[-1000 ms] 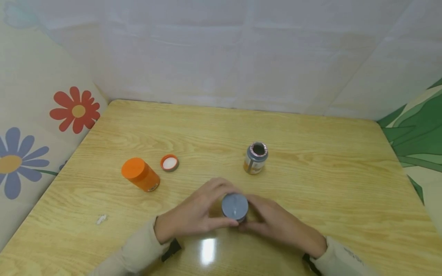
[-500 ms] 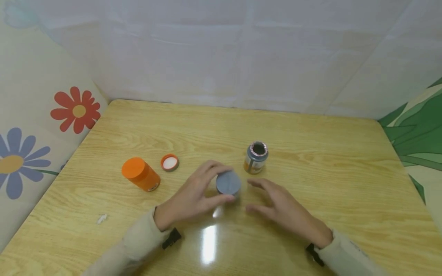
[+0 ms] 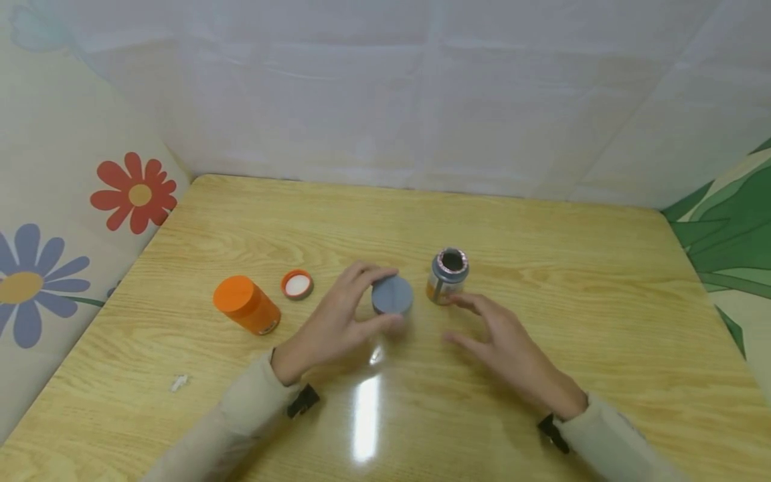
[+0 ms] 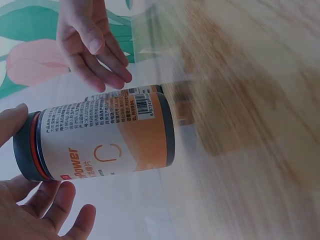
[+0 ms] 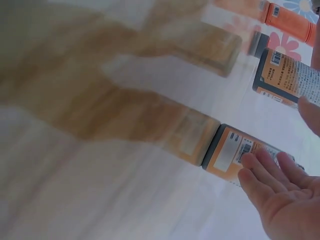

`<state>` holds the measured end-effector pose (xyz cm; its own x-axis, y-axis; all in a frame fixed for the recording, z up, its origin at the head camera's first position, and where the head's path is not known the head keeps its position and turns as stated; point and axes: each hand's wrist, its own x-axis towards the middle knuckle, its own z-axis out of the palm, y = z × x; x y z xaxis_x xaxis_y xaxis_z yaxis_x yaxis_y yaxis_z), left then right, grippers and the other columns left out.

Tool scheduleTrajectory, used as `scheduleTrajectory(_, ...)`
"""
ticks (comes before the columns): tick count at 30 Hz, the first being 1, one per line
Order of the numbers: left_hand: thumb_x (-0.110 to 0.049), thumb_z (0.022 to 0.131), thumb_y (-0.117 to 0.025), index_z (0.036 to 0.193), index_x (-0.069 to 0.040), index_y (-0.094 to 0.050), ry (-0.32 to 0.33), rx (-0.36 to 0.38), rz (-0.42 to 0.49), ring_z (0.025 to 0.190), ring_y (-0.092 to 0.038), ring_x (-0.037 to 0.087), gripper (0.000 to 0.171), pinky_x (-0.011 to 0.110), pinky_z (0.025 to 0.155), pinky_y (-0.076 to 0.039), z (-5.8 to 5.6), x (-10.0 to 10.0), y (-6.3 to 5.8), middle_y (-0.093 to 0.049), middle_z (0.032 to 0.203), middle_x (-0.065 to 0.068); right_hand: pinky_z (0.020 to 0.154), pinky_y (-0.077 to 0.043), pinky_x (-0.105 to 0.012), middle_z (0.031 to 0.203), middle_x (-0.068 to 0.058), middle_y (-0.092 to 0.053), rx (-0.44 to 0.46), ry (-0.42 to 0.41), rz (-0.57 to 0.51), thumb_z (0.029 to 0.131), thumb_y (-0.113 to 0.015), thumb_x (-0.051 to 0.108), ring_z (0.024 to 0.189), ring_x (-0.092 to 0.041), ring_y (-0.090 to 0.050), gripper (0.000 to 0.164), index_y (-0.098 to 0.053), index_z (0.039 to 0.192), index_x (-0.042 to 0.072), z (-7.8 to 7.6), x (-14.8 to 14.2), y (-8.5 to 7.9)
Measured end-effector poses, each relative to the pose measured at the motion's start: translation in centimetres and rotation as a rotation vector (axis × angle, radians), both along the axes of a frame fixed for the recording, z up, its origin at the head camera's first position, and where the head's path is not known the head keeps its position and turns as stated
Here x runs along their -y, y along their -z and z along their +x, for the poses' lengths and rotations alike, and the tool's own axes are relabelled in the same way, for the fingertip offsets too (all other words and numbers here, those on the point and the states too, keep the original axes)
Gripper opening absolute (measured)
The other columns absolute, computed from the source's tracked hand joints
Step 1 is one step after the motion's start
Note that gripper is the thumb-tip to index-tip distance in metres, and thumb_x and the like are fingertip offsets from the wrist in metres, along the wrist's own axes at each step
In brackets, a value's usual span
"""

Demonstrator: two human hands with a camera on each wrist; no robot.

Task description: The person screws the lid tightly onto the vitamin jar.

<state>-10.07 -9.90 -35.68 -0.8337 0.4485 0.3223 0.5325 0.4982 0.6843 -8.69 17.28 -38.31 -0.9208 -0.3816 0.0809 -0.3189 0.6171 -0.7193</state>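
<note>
My left hand (image 3: 340, 318) grips a supplement bottle (image 4: 105, 140) around its dark grey cap (image 3: 392, 294), thumb on one side and fingers on the other. The bottle is upright, with a white and orange label, and its base stands apart from its reflection in the tabletop in the right wrist view. A second, uncapped bottle (image 3: 444, 284) with a similar label stands on the table just to the right. My right hand (image 3: 508, 348) is beside that bottle, fingers extended and spread from the thumb. In the right wrist view its fingertips (image 5: 250, 160) overlap the label.
On the left of the wooden table (image 3: 542, 254) an orange bottle (image 3: 247, 304) stands near an upturned cap (image 3: 297, 285) with an orange rim and white liner. A small white mark (image 3: 179, 383) shows at the front left. A white cloth (image 3: 385, 100) hangs behind the table.
My left hand has carried the capped bottle forward and slightly left. My right hand has let go of it and moved right and forward to the uncapped bottle.
</note>
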Motion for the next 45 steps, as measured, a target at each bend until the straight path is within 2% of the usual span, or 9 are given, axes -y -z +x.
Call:
scheduleTrajectory(10, -0.023, 0.085, -0.078, 0.139, -0.005, -0.053, -0.023, 0.050, 0.041, 0.114, -0.056, 0.026, 0.062, 0.048, 0.093, -0.055, -1.5, 0.0, 0.1, -0.054, 0.130, 0.014, 0.107, -0.041, -0.060, 0.140, -0.018, -0.057, 0.015, 0.055, 0.009, 0.088, -0.073, 0.035, 0.129, -0.038, -0.054, 0.064, -0.049, 0.140, 0.004, -0.6, -0.7, -0.2)
scheduleTrajectory(22, -0.023, 0.087, -0.076, 0.140, -0.007, -0.052, -0.064, 0.075, 0.048, 0.115, -0.054, 0.027, 0.060, 0.046, 0.094, -0.054, -2.9, 0.2, 0.2, -0.052, 0.129, 0.014, 0.106, -0.044, -0.058, 0.139, -0.024, -0.056, -0.030, 0.085, -0.006, 0.086, -0.077, 0.022, 0.126, -0.041, -0.056, 0.063, -0.049, 0.137, -0.003, -1.6, -1.2, -0.1)
scheduleTrajectory(29, -0.021, 0.087, -0.077, 0.139, -0.003, -0.053, -0.079, 0.057, 0.064, 0.114, -0.054, 0.028, 0.060, 0.049, 0.095, -0.053, -3.8, 0.2, 0.7, -0.053, 0.129, 0.016, 0.108, -0.042, -0.056, 0.146, -0.026, -0.048, -0.005, 0.075, -0.056, 0.086, -0.077, 0.020, 0.129, -0.043, -0.053, 0.070, -0.041, 0.142, -0.004, -2.9, -1.2, 0.0)
scheduleTrajectory(34, -0.020, 0.087, -0.077, 0.139, -0.002, -0.052, -0.089, 0.040, 0.056, 0.113, -0.055, 0.029, 0.060, 0.048, 0.093, -0.054, -4.1, 0.3, 0.9, -0.054, 0.127, 0.017, 0.109, -0.041, -0.057, 0.148, -0.027, -0.044, -0.004, 0.066, -0.087, 0.086, -0.077, 0.017, 0.130, -0.045, -0.051, 0.074, -0.038, 0.145, -0.005, -3.5, -1.1, -0.1)
scheduleTrajectory(45, -0.020, 0.086, -0.078, 0.142, -0.005, -0.050, -0.092, 0.088, 0.064, 0.114, -0.053, 0.028, 0.064, 0.050, 0.097, -0.050, -4.5, 0.7, 1.0, -0.054, 0.126, 0.015, 0.111, -0.040, -0.055, 0.149, -0.024, -0.045, 0.035, 0.073, -0.064, 0.084, -0.079, 0.020, 0.133, -0.041, -0.050, 0.078, -0.037, 0.147, -0.002, -4.3, -0.8, -0.1)
